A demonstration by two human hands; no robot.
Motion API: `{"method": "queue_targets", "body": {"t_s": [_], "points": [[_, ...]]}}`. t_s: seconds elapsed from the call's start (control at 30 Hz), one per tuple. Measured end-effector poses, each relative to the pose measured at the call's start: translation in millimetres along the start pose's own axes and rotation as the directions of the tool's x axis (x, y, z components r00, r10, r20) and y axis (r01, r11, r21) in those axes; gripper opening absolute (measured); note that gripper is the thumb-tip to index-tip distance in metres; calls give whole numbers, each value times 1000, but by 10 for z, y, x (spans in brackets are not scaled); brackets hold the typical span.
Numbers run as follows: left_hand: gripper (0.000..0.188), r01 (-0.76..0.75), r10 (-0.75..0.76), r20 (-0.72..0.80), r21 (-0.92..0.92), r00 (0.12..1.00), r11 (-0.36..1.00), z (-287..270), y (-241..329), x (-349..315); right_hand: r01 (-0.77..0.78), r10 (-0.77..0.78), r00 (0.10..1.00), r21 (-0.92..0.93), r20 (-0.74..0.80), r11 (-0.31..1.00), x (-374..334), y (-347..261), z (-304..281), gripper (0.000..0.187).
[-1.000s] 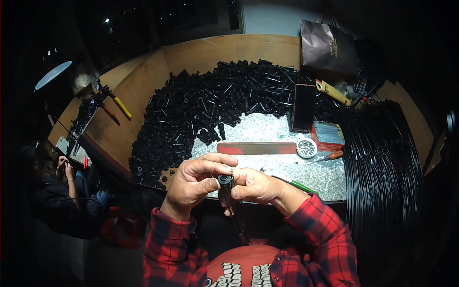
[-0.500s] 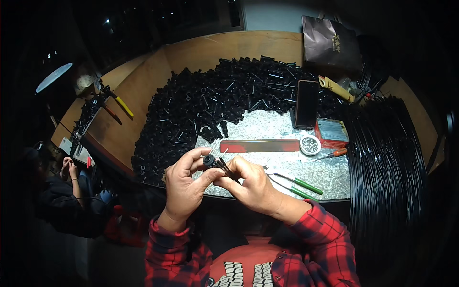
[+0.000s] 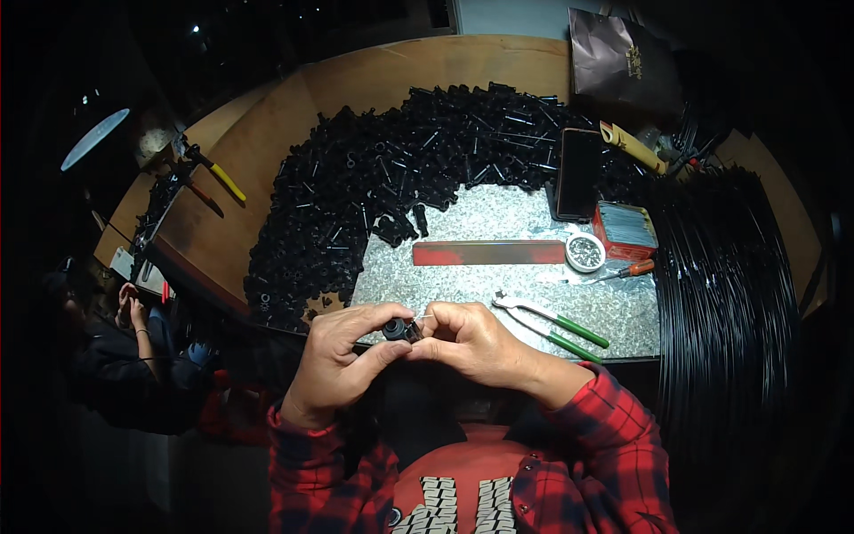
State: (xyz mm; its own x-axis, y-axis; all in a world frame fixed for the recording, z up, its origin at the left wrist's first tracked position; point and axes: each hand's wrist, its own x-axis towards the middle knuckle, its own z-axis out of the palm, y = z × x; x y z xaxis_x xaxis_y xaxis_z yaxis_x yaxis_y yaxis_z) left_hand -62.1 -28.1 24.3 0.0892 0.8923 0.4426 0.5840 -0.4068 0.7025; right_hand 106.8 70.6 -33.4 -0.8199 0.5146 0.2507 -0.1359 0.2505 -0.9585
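Note:
Near the front edge of the worktop, my left hand point(image 3: 342, 356) grips a small black cylindrical plastic part point(image 3: 397, 330) between thumb and fingers, its round ringed end showing. My right hand point(image 3: 471, 340) is closed in a pinch at the part's right end, thumb against it and fingers curled. A thin pale pin point(image 3: 426, 316) sticks out beside the right index finger. The fingers hide much of the part's right side. Just right of my right hand lie pliers with green handles point(image 3: 569, 336), their jaws apart.
A large heap of black plastic parts point(image 3: 329, 196) fills the back and left. A red-and-grey bar point(image 3: 489, 253), a white cup of small pieces point(image 3: 584, 253), a red box point(image 3: 630, 236), a screwdriver point(image 3: 637, 268) and a phone point(image 3: 578, 173) stand right. Black cables point(image 3: 725, 294) hang beyond; another person point(image 3: 133, 356) sits left.
Both hands have come slightly lower and nearer me, still together around the black part. Thin black strands seen at the right fingers before are now mostly hidden. The view has shifted a little.

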Motion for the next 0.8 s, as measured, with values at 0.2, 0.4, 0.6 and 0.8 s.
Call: {"method": "queue_targets", "body": {"t_s": [0.2, 0.4, 0.6, 0.8], "points": [[26, 113, -136, -145, -157, 980, 981, 336, -36, -121, 90, -90, 972, -12, -215, 996, 13, 198, 129, 23], [13, 71, 44, -389, 276, 920, 959, 606, -222, -230, 46, -100, 968, -229, -230, 972, 3, 239, 229, 27], [26, -21, 10, -485, -18, 875, 1000, 753, -428, -292, 128, -198, 966, -362, -165, 923, -124, 318, 187, 28], [31, -17, 45, -533, 57, 845, 998, 818, -623, -391, 32, -162, 978, -667, -135, 745, -434, 330, -121, 31]]}}
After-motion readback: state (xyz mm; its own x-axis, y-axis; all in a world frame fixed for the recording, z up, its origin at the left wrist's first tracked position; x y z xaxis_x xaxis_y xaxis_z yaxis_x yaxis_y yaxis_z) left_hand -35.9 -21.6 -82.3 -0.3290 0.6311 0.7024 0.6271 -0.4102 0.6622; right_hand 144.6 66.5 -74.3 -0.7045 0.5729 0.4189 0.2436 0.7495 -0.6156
